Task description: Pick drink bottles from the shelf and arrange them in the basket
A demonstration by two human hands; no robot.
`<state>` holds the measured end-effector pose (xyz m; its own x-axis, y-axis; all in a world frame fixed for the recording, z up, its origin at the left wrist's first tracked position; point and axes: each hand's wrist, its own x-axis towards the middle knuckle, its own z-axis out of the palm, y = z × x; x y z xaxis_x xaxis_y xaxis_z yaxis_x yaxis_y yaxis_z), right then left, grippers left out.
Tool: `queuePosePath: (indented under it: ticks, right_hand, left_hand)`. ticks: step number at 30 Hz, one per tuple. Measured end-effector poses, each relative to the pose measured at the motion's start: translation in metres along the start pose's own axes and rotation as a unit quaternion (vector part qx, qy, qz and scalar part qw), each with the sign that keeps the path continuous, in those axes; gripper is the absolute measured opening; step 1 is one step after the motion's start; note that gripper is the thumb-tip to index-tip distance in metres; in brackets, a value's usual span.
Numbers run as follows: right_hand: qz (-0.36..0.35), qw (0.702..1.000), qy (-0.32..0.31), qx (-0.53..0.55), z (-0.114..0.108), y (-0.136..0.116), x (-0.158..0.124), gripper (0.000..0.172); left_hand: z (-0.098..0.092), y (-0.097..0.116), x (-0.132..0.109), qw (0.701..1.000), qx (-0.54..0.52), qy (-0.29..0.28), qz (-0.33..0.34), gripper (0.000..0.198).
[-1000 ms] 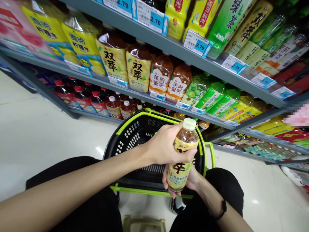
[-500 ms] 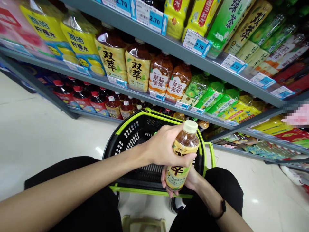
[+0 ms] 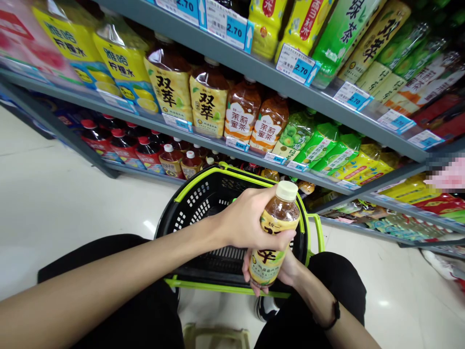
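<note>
A bottle of tea (image 3: 280,215) with a pale cap, amber liquid and a yellow label stands slightly tilted in both my hands, above the right side of a shopping basket. My left hand (image 3: 249,218) wraps round its upper body, thumb across the label. Lower down, my right hand (image 3: 289,268) is closed round the bottle from behind, with fingertips showing at its left edge and under its base. The black basket (image 3: 170,220) with lime-green trim sits between my knees. Its inside is partly hidden by my left forearm.
Shelves with several rows of drink bottles (image 3: 209,106) run across in front, price tags (image 3: 298,65) along their edges. Red-capped bottles (image 3: 118,140) fill the lowest shelf at left. A low pale stool (image 3: 216,334) shows at the bottom, and a pixelated pink patch (image 3: 448,172) at right.
</note>
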<state>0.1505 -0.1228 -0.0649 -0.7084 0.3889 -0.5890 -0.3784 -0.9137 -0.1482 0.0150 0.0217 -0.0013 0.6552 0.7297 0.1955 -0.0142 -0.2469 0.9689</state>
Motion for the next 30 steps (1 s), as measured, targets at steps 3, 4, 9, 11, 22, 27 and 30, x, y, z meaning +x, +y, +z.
queuePosePath:
  ticks: [3, 4, 9, 11, 22, 27, 30]
  right_hand:
    - [-0.002, 1.000, -0.001, 0.000, 0.0004, -0.0001, 0.0006, 0.100]
    - [-0.002, 1.000, -0.001, 0.000, 0.0003, 0.0000, 0.0008, 0.100]
    - [0.001, 1.000, -0.001, 0.000, -0.0005, 0.0003, 0.0011, 0.095]
    - [0.002, 1.000, 0.002, -0.001, -0.0002, 0.0002, 0.0006, 0.092]
    - [-0.003, 1.000, 0.000, -0.010, 0.0000, -0.0003, -0.0010, 0.100]
    - [-0.001, 1.000, 0.003, -0.027, 0.0027, -0.0037, -0.0024, 0.098]
    - [-0.001, 1.000, 0.003, -0.028, 0.0037, -0.0046, -0.0022, 0.096]
  left_hand:
    - [-0.0004, 0.0010, 0.0008, 1.000, 0.003, -0.002, -0.004, 0.032]
    - [-0.0006, 0.0012, 0.0010, 1.000, 0.004, -0.003, -0.005, 0.031]
    - [-0.0014, 0.0010, 0.0014, 1.000, 0.000, -0.009, -0.019, 0.030]
    - [-0.0014, 0.0010, 0.0015, 1.000, -0.001, -0.008, -0.023, 0.030]
    - [-0.0018, 0.0007, 0.0008, 1.000, 0.001, -0.007, -0.006, 0.029]
    - [-0.0017, 0.0002, 0.0013, 1.000, -0.001, -0.009, -0.013, 0.029]
    - [-0.0015, -0.0003, 0.0011, 1.000, -0.004, -0.011, -0.014, 0.029]
